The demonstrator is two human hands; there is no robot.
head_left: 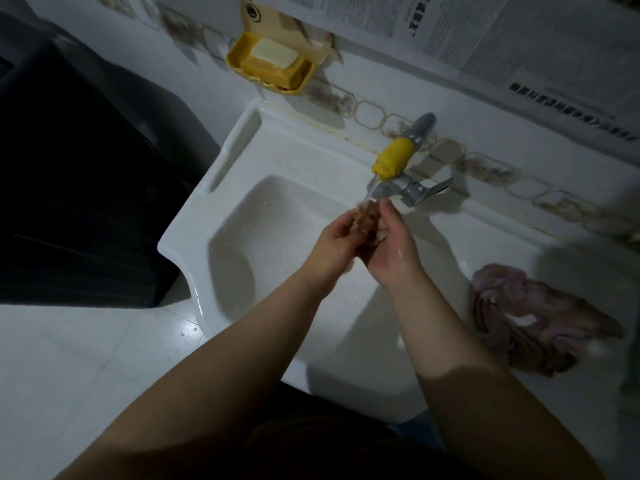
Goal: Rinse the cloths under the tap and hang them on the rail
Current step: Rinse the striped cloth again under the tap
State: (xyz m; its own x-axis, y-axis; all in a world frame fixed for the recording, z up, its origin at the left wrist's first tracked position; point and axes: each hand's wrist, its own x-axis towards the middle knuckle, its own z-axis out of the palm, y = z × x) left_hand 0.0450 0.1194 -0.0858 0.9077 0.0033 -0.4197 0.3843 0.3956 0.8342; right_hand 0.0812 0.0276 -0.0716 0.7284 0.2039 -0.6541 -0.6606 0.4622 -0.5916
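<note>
A small brownish cloth [363, 221] is bunched between both my hands over the white sink [277, 216], right under the spout of the grey tap [398, 188], which has a yellow sleeve. My left hand [337, 245] grips the cloth from the left. From the right, my right hand [394, 249] closes its fingers round the same cloth. Water seems to run onto the cloth. A second, pinkish-brown cloth [540, 317] lies crumpled on the sink's right ledge. No rail is in view.
A yellow soap dish [242, 62] holding a white bar of soap hangs on the tiled wall above the sink. A dark appliance [76, 168] stands to the left. Printed paper sheets [519, 39] cover the wall at the upper right.
</note>
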